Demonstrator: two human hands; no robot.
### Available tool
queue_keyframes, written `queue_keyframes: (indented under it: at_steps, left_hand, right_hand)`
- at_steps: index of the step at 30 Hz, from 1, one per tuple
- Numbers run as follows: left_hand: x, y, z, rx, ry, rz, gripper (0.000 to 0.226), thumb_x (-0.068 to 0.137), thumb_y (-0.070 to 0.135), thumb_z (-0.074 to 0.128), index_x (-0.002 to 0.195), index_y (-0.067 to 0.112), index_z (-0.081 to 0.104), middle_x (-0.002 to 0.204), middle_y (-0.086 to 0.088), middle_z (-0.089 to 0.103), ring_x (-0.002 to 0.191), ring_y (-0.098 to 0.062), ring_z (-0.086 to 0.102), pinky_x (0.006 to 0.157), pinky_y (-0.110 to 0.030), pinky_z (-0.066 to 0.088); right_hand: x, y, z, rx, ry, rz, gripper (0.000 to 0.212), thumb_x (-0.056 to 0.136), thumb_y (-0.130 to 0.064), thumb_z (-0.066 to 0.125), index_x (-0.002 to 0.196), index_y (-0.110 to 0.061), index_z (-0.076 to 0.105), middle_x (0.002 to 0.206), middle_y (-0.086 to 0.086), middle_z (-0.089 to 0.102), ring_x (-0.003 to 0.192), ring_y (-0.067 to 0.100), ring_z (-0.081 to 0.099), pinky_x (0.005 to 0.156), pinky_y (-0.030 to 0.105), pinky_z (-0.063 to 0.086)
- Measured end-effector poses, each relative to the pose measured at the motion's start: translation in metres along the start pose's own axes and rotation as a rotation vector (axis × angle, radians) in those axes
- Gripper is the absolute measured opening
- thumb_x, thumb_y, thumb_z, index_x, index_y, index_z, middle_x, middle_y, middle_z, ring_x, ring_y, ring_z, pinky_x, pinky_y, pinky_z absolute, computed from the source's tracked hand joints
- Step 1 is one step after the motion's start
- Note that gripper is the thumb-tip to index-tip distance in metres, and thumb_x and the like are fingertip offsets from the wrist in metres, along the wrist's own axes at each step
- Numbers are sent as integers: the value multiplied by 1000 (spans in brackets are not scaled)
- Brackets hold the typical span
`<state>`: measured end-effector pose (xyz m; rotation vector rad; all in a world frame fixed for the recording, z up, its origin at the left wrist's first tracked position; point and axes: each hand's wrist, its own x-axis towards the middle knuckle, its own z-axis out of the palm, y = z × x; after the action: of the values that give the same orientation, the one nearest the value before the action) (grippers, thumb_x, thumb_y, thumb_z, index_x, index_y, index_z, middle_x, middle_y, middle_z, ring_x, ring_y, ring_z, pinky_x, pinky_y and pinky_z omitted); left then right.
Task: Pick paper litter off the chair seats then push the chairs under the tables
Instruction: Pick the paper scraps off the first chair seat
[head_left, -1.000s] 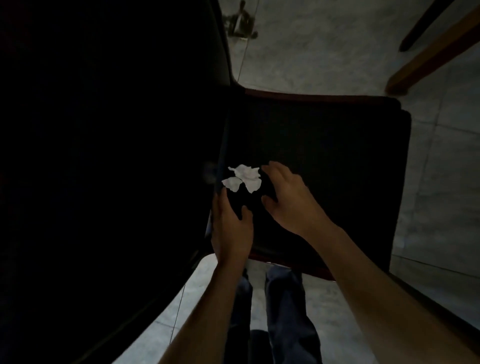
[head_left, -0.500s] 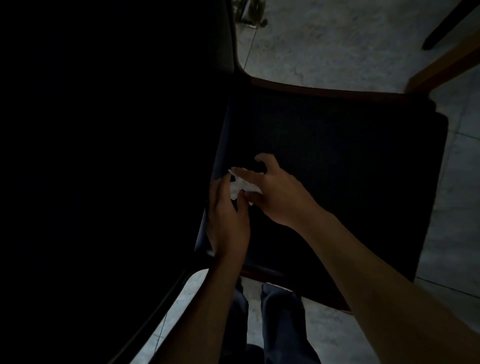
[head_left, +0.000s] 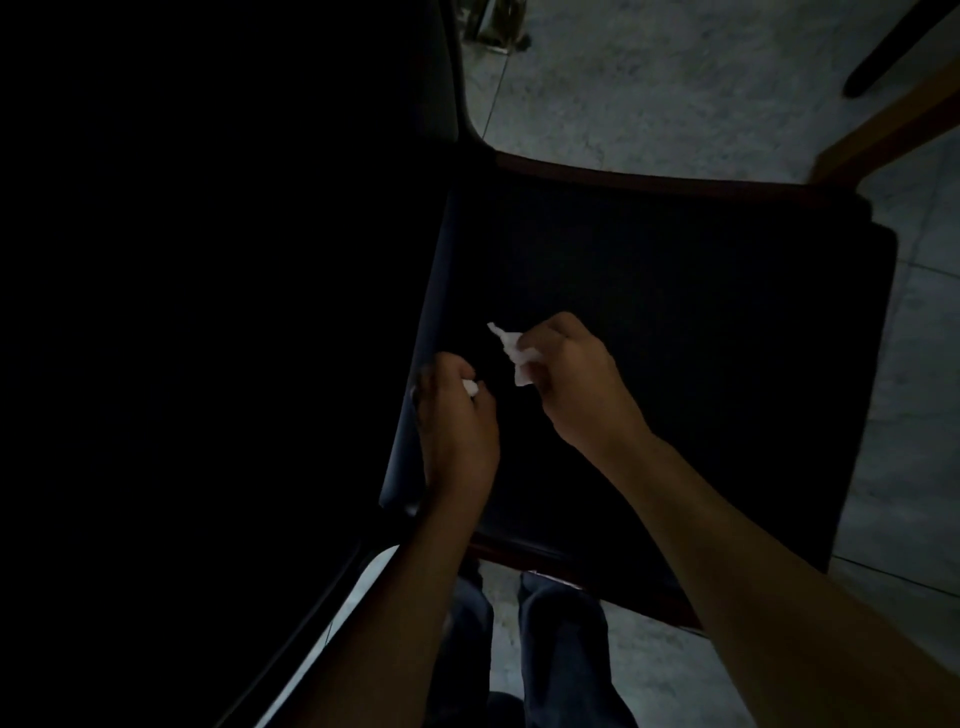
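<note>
Dim light; much of the view is near black. Landmark: the dark chair seat, seen from above, with a reddish-brown wooden frame edge showing along its far side.

Right hand is over the middle of the seat, fingers curled and pinched together on a crumpled white paper piece. One pointed corner of the paper sticks out past the fingers toward the seat's far side; another flap hangs below the thumb. Cannot tell whether the paper touches the upholstery or is lifted off it.

Left hand is at the seat's left edge, near the front corner. Its fingers are closed around a smaller white scrap, of which only a small bit shows between thumb and forefinger. The two hands are near each other but apart, with bare seat between them.

Left of the seat: a large black mass, too dark to tell what it is. Beyond the seat's far side: pale stone-like tiled floor, with a light wooden leg slanting in at the seat's far right corner and a dark leg further off. In front of the seat's near edge: the person's trouser legs, dark blue, standing on the same floor.
</note>
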<state>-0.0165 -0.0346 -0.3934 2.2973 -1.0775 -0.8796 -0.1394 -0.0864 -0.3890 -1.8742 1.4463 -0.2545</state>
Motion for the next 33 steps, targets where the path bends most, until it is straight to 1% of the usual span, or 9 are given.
queue_keyframes:
  at_steps: [2,5,9,11,14,19,24,29,33]
  left_hand:
    - [-2,2,-1,-56,-27,-46,22,93,4,50,88,24,43,93,-8,58,82,-23,58,68,-34,47]
    - [-8,10,-4,-185,-62,-86,30,93,6,52,86,33,41,83,2,57,73,-13,58,62,-24,42]
    - [-9,23,-11,-366,-53,-87,13,97,17,56,102,29,54,89,4,64,77,-14,67,58,-21,53]
    - [-9,32,-15,-510,-88,-96,29,96,6,54,118,26,53,103,0,63,88,-14,69,67,-21,57]
    - [-12,47,-20,-622,-186,-78,43,93,0,54,128,25,54,121,5,63,106,-6,67,88,-32,57]
    - [-14,62,-22,-666,-265,-10,32,93,4,52,115,22,67,115,-3,70,110,-19,66,94,-46,55]
    - [-31,75,-11,-579,-309,51,23,96,14,56,106,25,73,102,9,74,99,-2,68,84,-20,55]
    - [-31,72,-2,-534,-272,2,18,98,21,59,103,16,75,102,-3,74,96,-14,71,88,-45,58]
    - [-31,69,-3,-562,-254,-67,18,98,17,58,104,21,74,99,-1,75,94,-14,72,84,-45,60]
  right_hand:
    - [-3,1,-3,43,36,57,8,93,-3,59,88,-4,65,98,9,61,80,18,61,72,37,56]
    - [-12,0,-11,122,73,138,22,95,-6,57,74,-10,58,86,6,63,77,15,60,71,29,52]
    - [-26,-7,-22,357,192,274,6,91,-9,67,85,-10,66,84,-2,67,77,8,65,64,14,50]
    - [-32,-9,-25,468,215,337,8,89,-13,71,91,-18,65,86,-9,67,78,1,65,63,10,49]
    - [-36,-13,-31,588,225,341,12,88,-10,73,90,-18,64,85,-8,68,79,3,67,67,15,52]
    - [-39,-21,-31,702,76,359,18,87,0,70,103,-10,69,108,7,65,93,17,69,85,36,58]
    - [-49,-27,-36,848,137,287,19,92,4,61,103,-8,70,94,4,74,88,16,73,76,30,59]
    - [-51,-28,-35,915,262,341,17,89,10,62,90,-6,67,81,2,74,80,13,73,69,21,55]
    - [-57,-27,-40,1010,250,372,11,88,6,66,97,0,66,86,9,75,82,19,74,69,24,58]
